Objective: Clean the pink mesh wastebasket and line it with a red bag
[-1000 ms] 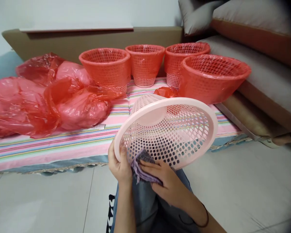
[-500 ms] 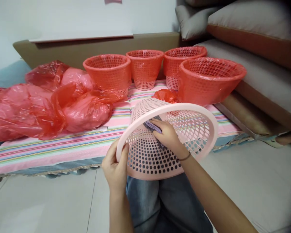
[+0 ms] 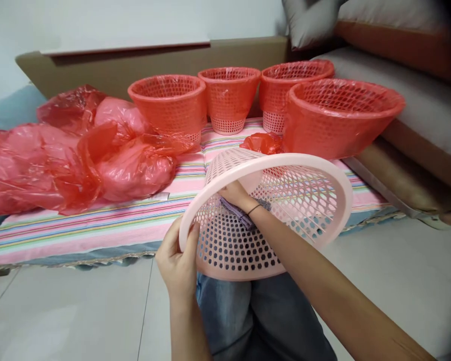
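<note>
A pale pink plastic basket (image 3: 225, 268) with a mesh wall lies tipped on its side above my knees, its mouth facing me. My left hand (image 3: 178, 260) grips the rim at the left, thumb inside and fingers outside. Deep inside the basket is my right hand (image 3: 236, 194), closed on a grey-purple cloth (image 3: 244, 215) pressed against the inner wall; its fingertips are partly hidden behind the rim. A dark band circles my right wrist.
Several baskets in red plastic bags, one being a red-wrapped basket (image 3: 167, 108), stand along the back of the striped seat cover (image 3: 143, 223). Red plastic bags (image 3: 71, 155) heap at the left. Grey cushions (image 3: 409, 95) are stacked at the right. Floor tiles (image 3: 90, 311) show below.
My right hand has moved deeper into the basket with the cloth, towards its bottom. My left hand keeps its hold on the rim. The view has shifted slightly.
</note>
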`<state>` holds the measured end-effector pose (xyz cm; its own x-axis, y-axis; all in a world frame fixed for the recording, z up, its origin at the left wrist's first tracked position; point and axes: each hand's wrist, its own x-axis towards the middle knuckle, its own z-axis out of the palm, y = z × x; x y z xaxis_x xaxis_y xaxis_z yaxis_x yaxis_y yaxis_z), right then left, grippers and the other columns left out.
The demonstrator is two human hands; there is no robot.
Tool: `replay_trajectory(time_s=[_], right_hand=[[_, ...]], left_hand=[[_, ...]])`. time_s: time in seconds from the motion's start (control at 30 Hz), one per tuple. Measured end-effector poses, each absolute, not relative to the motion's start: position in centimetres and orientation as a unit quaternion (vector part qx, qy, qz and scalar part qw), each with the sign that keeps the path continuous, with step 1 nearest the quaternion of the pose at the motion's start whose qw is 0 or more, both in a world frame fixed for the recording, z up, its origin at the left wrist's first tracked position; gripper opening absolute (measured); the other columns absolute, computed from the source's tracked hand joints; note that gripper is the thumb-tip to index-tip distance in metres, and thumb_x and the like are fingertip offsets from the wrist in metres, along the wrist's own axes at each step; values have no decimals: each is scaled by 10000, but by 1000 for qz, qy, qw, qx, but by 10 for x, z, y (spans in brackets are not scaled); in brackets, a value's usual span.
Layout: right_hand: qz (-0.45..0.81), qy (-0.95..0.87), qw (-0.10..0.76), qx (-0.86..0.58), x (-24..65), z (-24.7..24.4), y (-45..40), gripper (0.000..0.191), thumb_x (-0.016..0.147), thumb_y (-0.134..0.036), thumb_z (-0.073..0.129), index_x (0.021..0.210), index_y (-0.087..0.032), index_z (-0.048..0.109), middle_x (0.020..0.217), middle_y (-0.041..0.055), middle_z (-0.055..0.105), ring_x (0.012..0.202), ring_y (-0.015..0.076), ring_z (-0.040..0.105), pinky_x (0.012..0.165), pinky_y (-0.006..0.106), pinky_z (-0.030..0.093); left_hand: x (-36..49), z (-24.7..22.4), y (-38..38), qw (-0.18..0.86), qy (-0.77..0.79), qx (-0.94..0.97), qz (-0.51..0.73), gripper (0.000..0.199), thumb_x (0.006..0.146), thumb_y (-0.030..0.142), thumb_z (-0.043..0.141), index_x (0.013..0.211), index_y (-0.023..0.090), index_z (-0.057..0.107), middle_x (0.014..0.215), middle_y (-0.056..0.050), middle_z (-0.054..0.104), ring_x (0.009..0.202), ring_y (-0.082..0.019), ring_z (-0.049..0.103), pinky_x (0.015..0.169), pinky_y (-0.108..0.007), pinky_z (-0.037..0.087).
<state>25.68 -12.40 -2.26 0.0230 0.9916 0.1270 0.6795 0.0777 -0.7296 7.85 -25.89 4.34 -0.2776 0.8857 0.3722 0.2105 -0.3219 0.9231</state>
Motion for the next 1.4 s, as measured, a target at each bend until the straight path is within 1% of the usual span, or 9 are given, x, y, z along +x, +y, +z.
replay_trajectory(time_s=[0.07, 0.13, 0.3, 0.5, 0.7, 0.9, 1.03, 1.27, 1.4], right_hand=[[250, -646, 359, -626, 248, -33, -112, 215, 878, -316, 580, 886, -140, 703, 818, 13, 691, 795, 147, 600, 757, 269, 480], [259, -632, 386, -620, 242, -45, -106, 199, 882, -320, 610, 909, -138, 685, 838, 10, 689, 762, 130, 612, 736, 278, 499], [271, -601, 419, -624, 235, -71, -101, 201, 911, -326, 625, 957, -132, 652, 924, 33, 684, 827, 149, 647, 772, 330, 542], [282, -599, 384, -644, 232, -80, -95, 228, 936, -355, 603, 940, -131, 643, 927, 23, 668, 841, 153, 646, 791, 346, 545], [287, -622, 343, -643, 230, -75, -97, 228, 949, -356, 581, 927, -137, 640, 912, 22, 661, 850, 153, 637, 821, 363, 532], [280, -609, 360, -649, 229, -76, -101, 224, 949, -352, 577, 918, -137, 633, 911, 21, 660, 850, 152, 633, 817, 352, 521], [279, -601, 368, -652, 230, -77, -103, 203, 938, -331, 595, 925, -134, 642, 915, 19, 669, 828, 146, 637, 784, 331, 528], [246, -598, 354, -676, 228, -79, -103, 187, 939, -313, 585, 946, -140, 656, 981, 39, 681, 915, 168, 637, 865, 371, 507], [227, -598, 332, -693, 224, -78, -102, 185, 952, -294, 549, 957, -143, 655, 985, 48, 683, 941, 179, 633, 911, 390, 479]], left_hand=[[78, 44, -258, 287, 513, 530, 611, 204, 804, 338, 720, 968, 230, 772, 939, -12, 766, 882, -197, 697, 842, -311, 537], [77, 42, -257, 298, 515, 524, 610, 210, 805, 334, 719, 984, 235, 769, 982, -15, 767, 929, -207, 697, 874, -320, 531], [75, 36, -255, 292, 524, 505, 620, 205, 798, 326, 727, 978, 236, 768, 961, -10, 766, 905, -195, 693, 854, -305, 525], [80, 35, -254, 286, 525, 490, 634, 209, 795, 314, 731, 988, 245, 770, 958, 1, 768, 900, -182, 695, 849, -291, 527], [87, 33, -254, 287, 523, 463, 655, 233, 801, 304, 729, 1028, 255, 760, 975, 7, 767, 947, -182, 692, 918, -309, 517], [81, 29, -253, 274, 528, 474, 650, 225, 799, 310, 720, 1006, 231, 759, 996, -13, 764, 955, -205, 697, 933, -349, 521], [79, 29, -253, 285, 516, 476, 653, 217, 789, 313, 731, 990, 237, 763, 983, -12, 760, 939, -201, 692, 908, -338, 527], [83, 33, -256, 268, 523, 492, 643, 185, 791, 313, 730, 959, 241, 762, 917, 8, 758, 858, -169, 684, 839, -293, 527], [83, 33, -257, 266, 529, 486, 643, 203, 785, 322, 732, 966, 233, 758, 934, -3, 758, 881, -183, 685, 862, -319, 530]])
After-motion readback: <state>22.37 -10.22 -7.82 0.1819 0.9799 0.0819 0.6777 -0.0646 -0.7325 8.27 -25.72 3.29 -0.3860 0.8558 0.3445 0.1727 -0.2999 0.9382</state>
